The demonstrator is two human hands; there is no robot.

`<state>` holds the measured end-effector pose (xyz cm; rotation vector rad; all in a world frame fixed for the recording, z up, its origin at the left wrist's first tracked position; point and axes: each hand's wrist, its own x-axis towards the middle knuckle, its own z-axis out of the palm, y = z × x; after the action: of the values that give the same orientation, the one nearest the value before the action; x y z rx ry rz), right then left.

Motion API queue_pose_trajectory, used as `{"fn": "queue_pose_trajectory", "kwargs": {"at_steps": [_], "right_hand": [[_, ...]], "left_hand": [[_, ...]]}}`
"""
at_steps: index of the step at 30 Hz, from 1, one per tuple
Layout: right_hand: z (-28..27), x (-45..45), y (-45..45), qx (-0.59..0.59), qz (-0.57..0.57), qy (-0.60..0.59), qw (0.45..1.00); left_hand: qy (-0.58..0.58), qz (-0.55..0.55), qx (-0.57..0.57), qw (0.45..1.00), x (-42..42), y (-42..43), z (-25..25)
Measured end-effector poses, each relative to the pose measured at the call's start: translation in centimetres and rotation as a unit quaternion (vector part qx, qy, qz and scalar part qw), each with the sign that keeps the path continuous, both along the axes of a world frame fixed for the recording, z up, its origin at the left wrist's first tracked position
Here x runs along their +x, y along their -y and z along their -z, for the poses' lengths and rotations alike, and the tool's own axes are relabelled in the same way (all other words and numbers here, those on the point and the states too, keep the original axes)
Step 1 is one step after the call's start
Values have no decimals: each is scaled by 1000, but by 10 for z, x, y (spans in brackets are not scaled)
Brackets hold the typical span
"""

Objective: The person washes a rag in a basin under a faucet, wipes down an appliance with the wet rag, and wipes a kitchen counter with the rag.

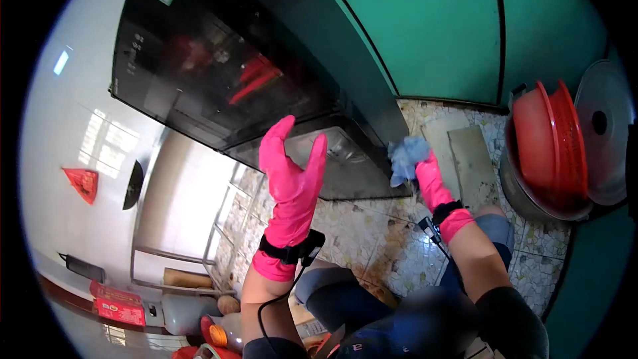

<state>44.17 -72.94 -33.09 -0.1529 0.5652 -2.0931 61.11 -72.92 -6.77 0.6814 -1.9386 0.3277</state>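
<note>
Right hand (432,176), pink-gloved, closed round the blue cloth (407,158), right of centre in the frame, at the bottom corner of the black cabinet (219,73); firm contact unclear; left hand (291,176) open, fingers spread, left of centre before the cabinet front, touch unclear; looks like wiping, so I'd best fold the cloth flat, press evenly, follow the edge into the corner.

Grips a blue cloth (407,156) in the right hand (432,174), at a lower edge of the black cabinet (176,103). Holds the left hand (291,171), spread wide, before the cabinet's lower panel (352,176). Wears pink gloves (287,216) and black wristbands (278,250). Leans over tiles (369,233), with red basins (535,133) to the right and green doors (435,36) ahead.
</note>
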Motion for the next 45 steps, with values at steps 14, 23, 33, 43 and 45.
{"fn": "queue_pose_trajectory", "kwargs": {"at_steps": [14, 23, 33, 43, 45], "right_hand": [[-235, 8, 65, -177, 343, -542, 746], [87, -11, 51, 93, -141, 88, 982], [-61, -103, 18, -4, -210, -237, 949], [-144, -180, 13, 150, -232, -425, 862], [-174, -198, 9, 191, -250, -436, 843]], "left_hand": [[-91, 12, 280, 955, 34, -21, 53], [-17, 23, 281, 959, 13, -14, 46], [-172, -37, 682, 709, 59, -57, 169], [-56, 15, 651, 757, 76, -39, 212], [-78, 13, 587, 805, 79, -39, 237]]}}
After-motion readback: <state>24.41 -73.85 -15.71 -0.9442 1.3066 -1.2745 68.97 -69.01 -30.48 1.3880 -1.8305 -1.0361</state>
